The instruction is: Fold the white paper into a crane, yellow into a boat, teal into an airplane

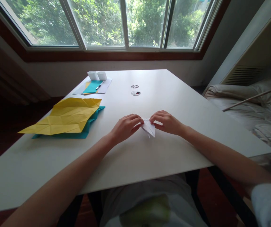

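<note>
Your left hand [125,126] and right hand [167,122] each pinch an edge of the folded white paper [149,127] on the counter [149,157]. The yellow sheet [66,116] lies well left of that paper.

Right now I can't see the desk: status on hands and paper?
Left hand and right hand both pinching the folded white paper on the table. Creased yellow sheet lies left, clear of them.

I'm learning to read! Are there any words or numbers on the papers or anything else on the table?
None can be read. The white folded paper, yellow sheet, teal sheets and two small white boxes show no print; the small round things are too small to tell.
</note>
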